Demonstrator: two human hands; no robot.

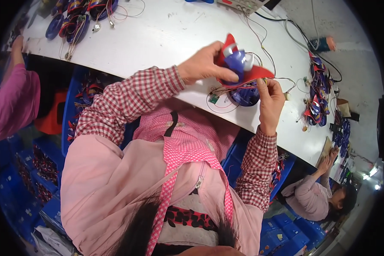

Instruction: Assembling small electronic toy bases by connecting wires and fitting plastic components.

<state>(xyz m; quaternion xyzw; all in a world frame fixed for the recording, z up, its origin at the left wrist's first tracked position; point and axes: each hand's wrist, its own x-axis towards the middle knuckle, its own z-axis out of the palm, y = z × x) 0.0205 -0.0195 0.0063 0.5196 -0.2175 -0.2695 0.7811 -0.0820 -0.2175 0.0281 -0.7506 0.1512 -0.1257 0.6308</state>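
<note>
My left hand [204, 66] is closed around a red, blue and silver plastic toy piece [237, 61] with pointed red ends, holding it tilted above the white table. The fingers of my right hand [271, 101] are pinched together at the piece's right red tip, where thin wires run. A small bit between those fingertips is too small to name. Below the toy piece, a dark blue rounded shell [245, 96] lies near the table edge, partly hidden. Beside it rests a small green circuit board [213, 98] with thin wires.
Similar toy pieces with wires lie in piles at the far left [74, 21] and right [315, 98]. A grey box-shaped device [243, 4] with cables stands at the back. Blue bins [70, 109] sit below the table. Co-workers sit at left [17, 100] and right [309, 194].
</note>
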